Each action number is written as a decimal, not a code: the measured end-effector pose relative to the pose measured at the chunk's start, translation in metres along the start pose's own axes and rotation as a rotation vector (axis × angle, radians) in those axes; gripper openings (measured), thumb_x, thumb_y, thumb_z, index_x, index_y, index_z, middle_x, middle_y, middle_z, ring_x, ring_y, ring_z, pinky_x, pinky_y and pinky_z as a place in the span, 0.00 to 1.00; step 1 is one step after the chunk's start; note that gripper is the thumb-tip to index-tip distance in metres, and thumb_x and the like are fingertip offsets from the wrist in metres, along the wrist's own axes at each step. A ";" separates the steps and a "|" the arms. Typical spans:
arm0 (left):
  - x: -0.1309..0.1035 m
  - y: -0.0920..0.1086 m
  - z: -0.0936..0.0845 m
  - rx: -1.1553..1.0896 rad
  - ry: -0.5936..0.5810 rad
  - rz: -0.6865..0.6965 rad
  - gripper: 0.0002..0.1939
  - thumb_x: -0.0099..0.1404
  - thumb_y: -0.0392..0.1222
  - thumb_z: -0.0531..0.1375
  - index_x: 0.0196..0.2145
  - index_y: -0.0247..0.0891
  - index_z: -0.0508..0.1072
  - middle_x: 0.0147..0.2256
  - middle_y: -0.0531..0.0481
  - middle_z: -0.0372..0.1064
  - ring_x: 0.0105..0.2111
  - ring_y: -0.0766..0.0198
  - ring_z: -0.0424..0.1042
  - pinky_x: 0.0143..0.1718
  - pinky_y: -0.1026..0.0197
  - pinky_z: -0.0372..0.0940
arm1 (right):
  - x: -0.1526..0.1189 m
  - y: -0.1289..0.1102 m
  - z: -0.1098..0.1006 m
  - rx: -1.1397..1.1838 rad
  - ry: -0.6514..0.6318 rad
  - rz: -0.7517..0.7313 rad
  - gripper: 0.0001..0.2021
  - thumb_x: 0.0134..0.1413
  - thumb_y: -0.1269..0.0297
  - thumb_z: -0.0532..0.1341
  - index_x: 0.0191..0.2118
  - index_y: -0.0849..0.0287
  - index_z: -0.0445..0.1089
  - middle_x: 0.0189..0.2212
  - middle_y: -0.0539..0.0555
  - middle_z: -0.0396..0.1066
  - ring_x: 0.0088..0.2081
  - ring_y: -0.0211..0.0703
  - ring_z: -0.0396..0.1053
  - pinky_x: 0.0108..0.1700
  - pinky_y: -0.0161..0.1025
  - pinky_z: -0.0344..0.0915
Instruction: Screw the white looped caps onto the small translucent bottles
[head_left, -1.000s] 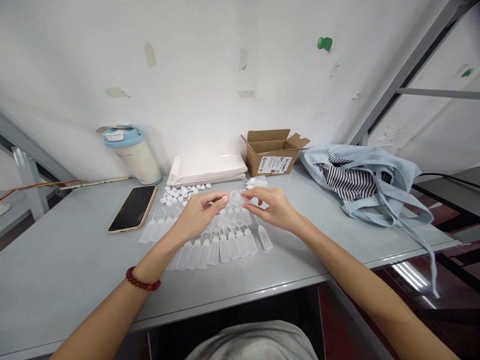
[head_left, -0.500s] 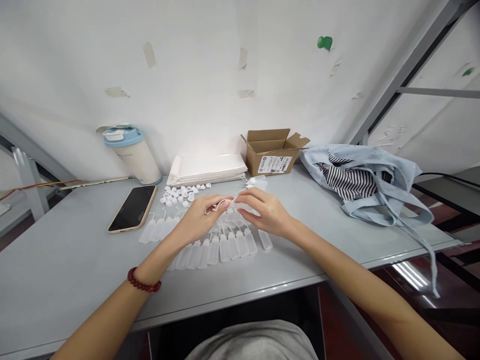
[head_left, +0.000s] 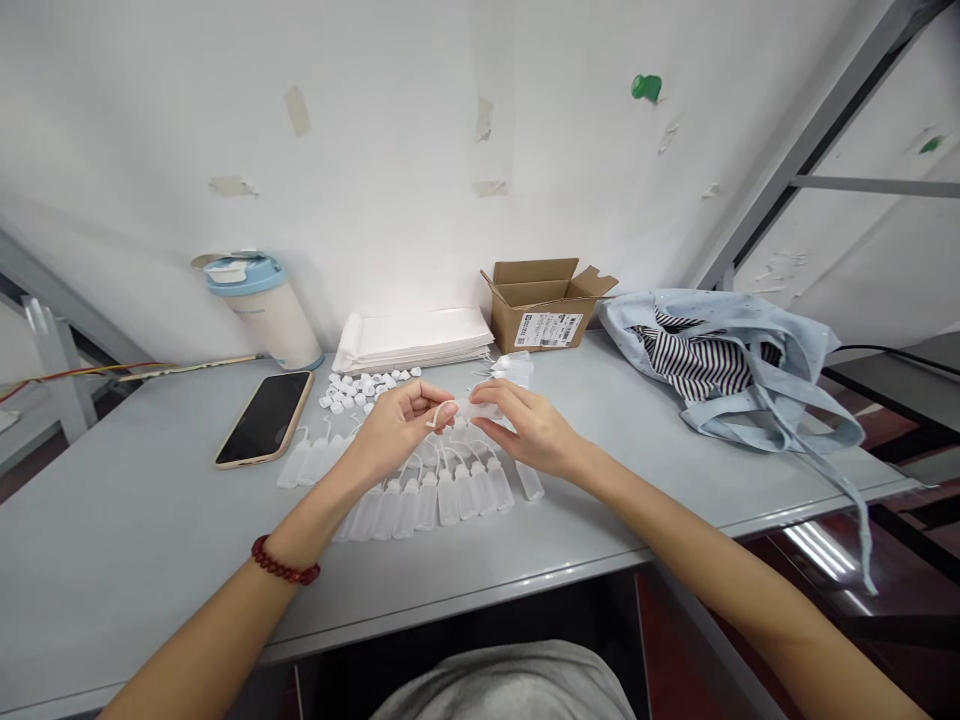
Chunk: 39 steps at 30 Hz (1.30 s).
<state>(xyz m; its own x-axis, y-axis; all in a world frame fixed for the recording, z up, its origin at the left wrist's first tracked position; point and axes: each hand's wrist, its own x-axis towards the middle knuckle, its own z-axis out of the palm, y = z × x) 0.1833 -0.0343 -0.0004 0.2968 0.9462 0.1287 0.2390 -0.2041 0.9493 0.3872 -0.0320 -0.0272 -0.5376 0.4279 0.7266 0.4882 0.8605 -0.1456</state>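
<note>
My left hand pinches the capped end of a small translucent bottle, and a thin curved white tube shows at its fingertips. The body of that bottle is between the thumb and fingers of my right hand. Under and in front of the hands, several similar bottles with bent thin tubes lie side by side on the grey table. Small white caps are heaped just behind my left hand. A few more bottles lie behind my right hand.
A phone lies at the left, with a blue-lidded cup behind it. At the back are a stack of white envelopes and an open cardboard box. A light blue cloth bag lies at the right.
The thin tube between my hands has shifted to a bent, downward-pointing pose at my left fingertips. More of the held bottle now shows between the hands.
</note>
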 end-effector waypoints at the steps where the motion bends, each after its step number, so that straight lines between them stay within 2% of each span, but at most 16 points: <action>1: 0.001 -0.001 0.000 -0.026 -0.012 -0.015 0.17 0.54 0.54 0.65 0.31 0.37 0.72 0.25 0.51 0.71 0.26 0.64 0.69 0.32 0.59 0.66 | 0.000 0.000 0.001 -0.008 0.010 -0.007 0.08 0.62 0.71 0.54 0.46 0.59 0.62 0.40 0.60 0.72 0.43 0.46 0.72 0.41 0.42 0.72; 6: 0.001 0.000 0.000 -0.196 -0.029 -0.096 0.15 0.54 0.51 0.66 0.27 0.36 0.71 0.25 0.51 0.70 0.24 0.66 0.66 0.31 0.60 0.65 | 0.002 -0.002 0.001 -0.060 0.040 -0.042 0.09 0.63 0.72 0.53 0.47 0.60 0.63 0.40 0.61 0.72 0.42 0.45 0.72 0.40 0.40 0.73; 13: 0.000 0.002 0.000 -0.320 0.001 -0.136 0.13 0.53 0.48 0.67 0.26 0.36 0.71 0.23 0.53 0.68 0.24 0.67 0.66 0.30 0.60 0.63 | 0.001 -0.003 -0.002 -0.083 -0.022 0.000 0.10 0.64 0.70 0.51 0.48 0.60 0.65 0.41 0.61 0.70 0.40 0.43 0.71 0.39 0.40 0.73; 24: -0.004 0.005 0.006 -0.014 0.047 0.052 0.13 0.57 0.49 0.65 0.31 0.35 0.73 0.25 0.53 0.70 0.26 0.67 0.68 0.30 0.63 0.65 | 0.001 -0.002 -0.002 -0.019 0.008 -0.016 0.08 0.62 0.71 0.53 0.46 0.60 0.63 0.40 0.60 0.70 0.40 0.44 0.71 0.38 0.40 0.72; 29: -0.003 0.004 0.004 0.021 0.041 0.065 0.13 0.56 0.49 0.65 0.30 0.35 0.74 0.25 0.53 0.70 0.25 0.67 0.68 0.29 0.64 0.66 | 0.002 -0.005 -0.003 -0.239 0.006 -0.179 0.10 0.61 0.78 0.50 0.45 0.62 0.64 0.39 0.61 0.72 0.41 0.47 0.71 0.37 0.41 0.71; 31: -0.003 0.004 0.003 0.002 0.016 0.048 0.13 0.57 0.49 0.65 0.30 0.34 0.74 0.24 0.53 0.70 0.25 0.67 0.69 0.30 0.63 0.67 | 0.003 -0.005 -0.002 -0.244 0.018 -0.201 0.10 0.62 0.78 0.50 0.45 0.62 0.64 0.40 0.61 0.72 0.42 0.47 0.71 0.38 0.42 0.71; 35: -0.004 0.005 0.002 -0.020 -0.004 0.055 0.14 0.58 0.50 0.65 0.31 0.34 0.75 0.25 0.52 0.71 0.24 0.66 0.70 0.31 0.62 0.68 | 0.000 -0.006 0.002 -0.024 0.077 -0.053 0.08 0.63 0.74 0.52 0.46 0.59 0.61 0.39 0.59 0.72 0.41 0.44 0.71 0.38 0.40 0.72; 39: -0.005 0.003 0.001 0.044 0.007 0.129 0.12 0.58 0.48 0.65 0.32 0.36 0.75 0.29 0.50 0.73 0.28 0.65 0.71 0.32 0.62 0.68 | -0.003 -0.009 0.005 0.179 0.057 0.139 0.06 0.61 0.71 0.55 0.44 0.57 0.61 0.36 0.56 0.72 0.36 0.41 0.71 0.35 0.39 0.70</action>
<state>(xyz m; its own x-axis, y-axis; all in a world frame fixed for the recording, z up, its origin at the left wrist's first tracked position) 0.1831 -0.0402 0.0020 0.3218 0.9129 0.2512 0.2392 -0.3351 0.9113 0.3811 -0.0392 -0.0310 -0.4315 0.5338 0.7272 0.4224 0.8319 -0.3599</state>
